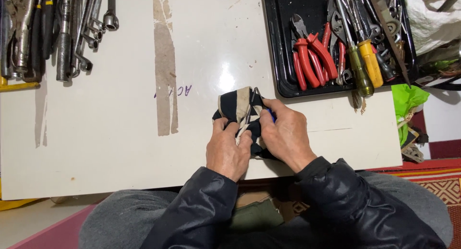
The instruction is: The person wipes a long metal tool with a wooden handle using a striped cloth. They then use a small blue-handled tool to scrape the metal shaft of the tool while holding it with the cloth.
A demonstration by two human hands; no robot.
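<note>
My left hand [228, 150] and my right hand [284, 133] meet at the near edge of a white table [120, 148]. Both grip a black and cream striped cloth [236, 105] bunched around a small metal tool [251, 107], maybe pliers, whose tips poke out at the top. A bit of blue handle shows under my right fingers. Most of the tool is hidden by the cloth and my fingers.
A black tray [281, 61] at the back right holds red-handled pliers [309, 56], a yellow-handled screwdriver [370, 61] and several other tools. Wrenches and locking pliers [62, 32] lie at the back left. A brown tape strip [164, 66] crosses the tabletop. A green bag [406, 102] hangs off the right edge.
</note>
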